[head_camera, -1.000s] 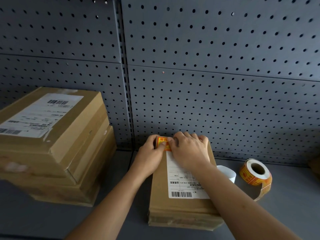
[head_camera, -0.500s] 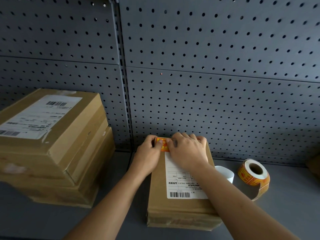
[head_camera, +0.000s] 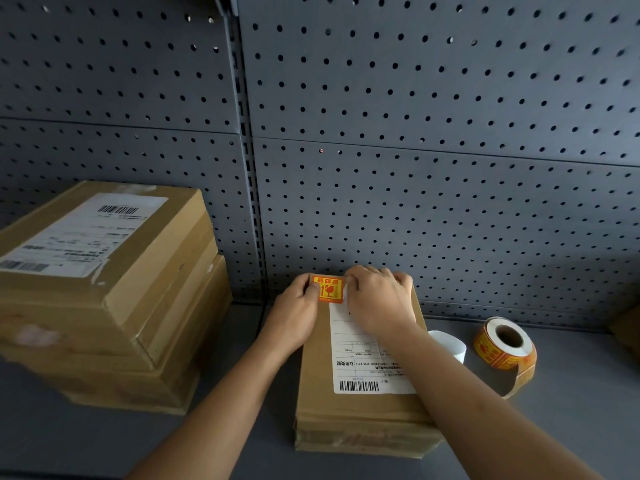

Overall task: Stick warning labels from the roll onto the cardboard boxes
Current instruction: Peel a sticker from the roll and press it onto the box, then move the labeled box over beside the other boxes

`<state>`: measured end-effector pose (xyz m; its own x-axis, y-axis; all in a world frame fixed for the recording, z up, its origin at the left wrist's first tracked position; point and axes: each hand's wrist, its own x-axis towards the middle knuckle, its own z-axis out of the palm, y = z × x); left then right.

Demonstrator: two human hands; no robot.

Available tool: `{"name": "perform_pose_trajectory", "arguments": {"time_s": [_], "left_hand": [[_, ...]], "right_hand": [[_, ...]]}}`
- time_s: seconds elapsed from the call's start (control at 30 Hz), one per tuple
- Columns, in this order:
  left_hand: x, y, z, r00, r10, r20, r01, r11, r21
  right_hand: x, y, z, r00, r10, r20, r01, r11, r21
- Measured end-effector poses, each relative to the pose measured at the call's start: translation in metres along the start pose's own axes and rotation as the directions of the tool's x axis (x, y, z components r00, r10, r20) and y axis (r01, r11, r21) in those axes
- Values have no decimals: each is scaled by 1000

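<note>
I see the label (head_camera: 327, 289) at the far left corner of the box (head_camera: 360, 410). It is a small orange-red square with yellow print and a fragile-glass mark, and it looks flat on the cardboard. Its near edge meets the top of the white slip (head_camera: 363, 368), which runs down the box to a barcode.

My left hand (head_camera: 294, 313) holds the label's left edge, with the thumb on top and the fingers curled past the box's far edge. My right hand (head_camera: 379, 303), its fingers curled, holds the right edge with the fingertips and covers the box's far right corner.

The box lies flat on the grey shelf (head_camera: 571, 427), with its far end close to the pegboard (head_camera: 415, 168). A curl of white liner (head_camera: 448, 346) sits just beside its right side. The roll (head_camera: 505, 348) lies near that, and its loose tail loops toward the front. Bare shelf lies in front of the roll.

On the left, a stack (head_camera: 104, 306) of boxes stands well apart, with a strip of bare shelf between it and my box. A brown shape (head_camera: 628, 329) is cut off at the right border, and I cannot tell what it is.
</note>
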<state>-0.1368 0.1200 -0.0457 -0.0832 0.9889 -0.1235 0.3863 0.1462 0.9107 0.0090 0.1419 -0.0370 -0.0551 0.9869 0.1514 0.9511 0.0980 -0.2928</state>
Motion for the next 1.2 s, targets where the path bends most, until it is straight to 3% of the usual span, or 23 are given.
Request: {"name": "perform_pose_trajectory", "arguments": {"time_s": [0.17,0.27,0.47,0.53,0.63,0.77,0.9,1.1,1.2], "left_hand": [[-11,1,-3,997,-77,-20,73,982,-171],[-19,-3,-9,990,-138,-3,135,967,-216],[-58,-27,-22,955,-184,233,230,954,-192],[-72,-28,-21,931,-182,317,251,949,-192],[-87,-23,-16,919,-143,366,232,949,-212],[-98,-12,-15,949,-80,304,166,949,-268],[-110,5,-20,975,52,217,10,961,-277],[-121,32,-15,948,258,185,-209,946,-249],[-124,44,-4,923,338,186,-285,922,-264]], "right_hand": [[-4,8,-21,997,2,-72,14,975,223],[-19,30,-46,991,88,-98,-50,940,337],[-79,67,-61,912,288,293,-407,734,544],[-95,65,-57,860,271,432,-494,655,572],[-110,57,-53,838,209,505,-515,610,602],[-118,55,-52,888,193,417,-440,619,650],[-128,51,-68,944,164,287,-327,604,727],[-147,54,-98,989,130,69,-130,557,820],[-161,61,-108,983,183,-16,-91,559,824]]}}
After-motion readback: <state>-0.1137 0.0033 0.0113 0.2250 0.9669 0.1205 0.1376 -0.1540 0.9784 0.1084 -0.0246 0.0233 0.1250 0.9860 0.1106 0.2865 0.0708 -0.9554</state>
